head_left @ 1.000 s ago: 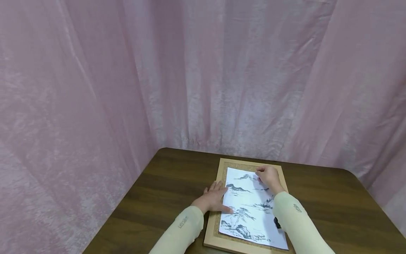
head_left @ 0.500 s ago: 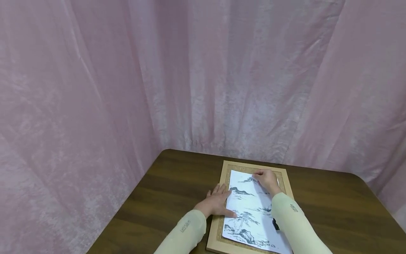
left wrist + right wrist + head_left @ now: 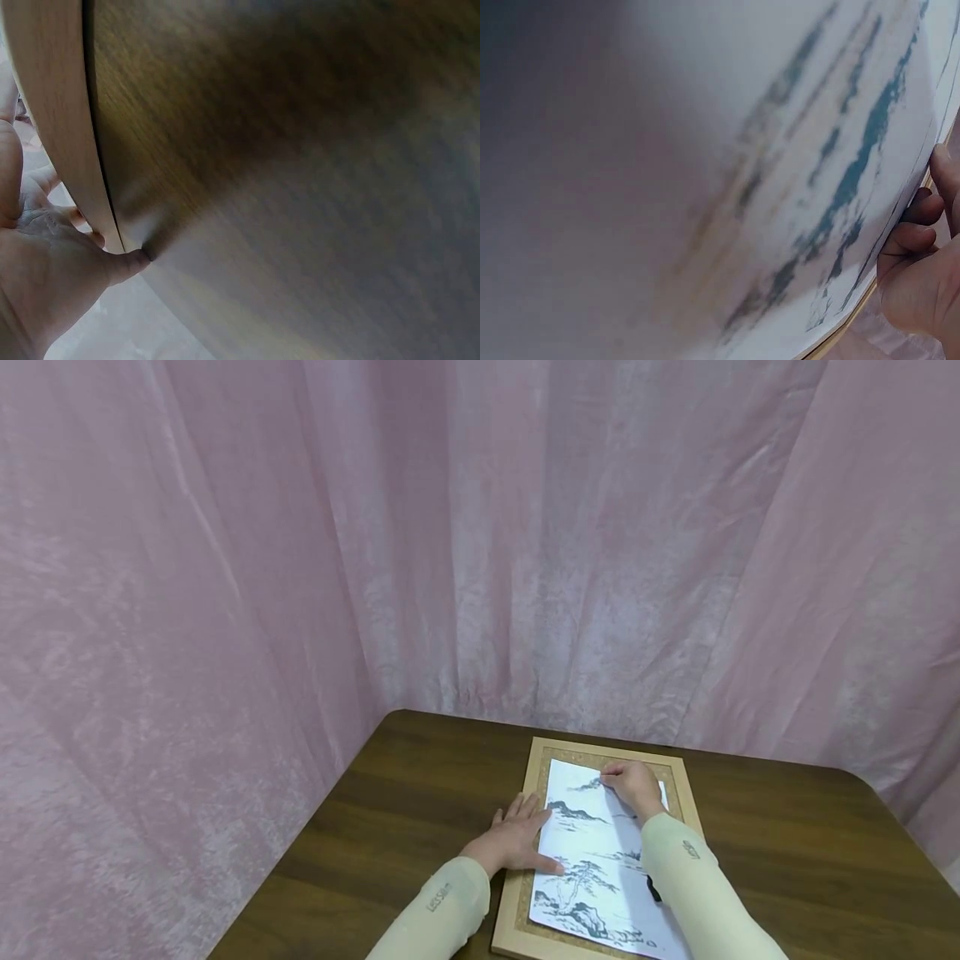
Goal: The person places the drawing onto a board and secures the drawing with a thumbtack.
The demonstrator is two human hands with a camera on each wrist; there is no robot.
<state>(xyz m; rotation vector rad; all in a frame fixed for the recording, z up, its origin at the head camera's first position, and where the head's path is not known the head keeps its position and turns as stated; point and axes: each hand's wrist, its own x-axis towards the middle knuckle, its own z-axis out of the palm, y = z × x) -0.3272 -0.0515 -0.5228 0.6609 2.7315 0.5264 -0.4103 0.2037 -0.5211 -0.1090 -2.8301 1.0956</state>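
A white sheet of paper [image 3: 600,839] printed with ink-style mountains and trees lies on a wood-framed corkboard [image 3: 517,914]. My left hand [image 3: 513,839] rests with spread fingers across the board's left edge, its thumb over the paper. In the left wrist view that hand [image 3: 56,262] shows beside the frame's edge. At the sheet's top edge, right of the middle, is my right hand [image 3: 633,785], thumb and forefinger close together, other fingers curled. The right wrist view shows this hand [image 3: 922,262] at the paper's border; I cannot tell whether it pinches anything.
The board lies on a dark brown wooden table [image 3: 420,793]. Pink velvety curtains [image 3: 525,543] hang behind and to the left of it. A small black object [image 3: 653,888] shows beside the right sleeve [image 3: 697,885], over the paper.
My right hand has shifted a little left along the paper's top edge. The left hand keeps its place on the board. The whole head view has moved slightly.
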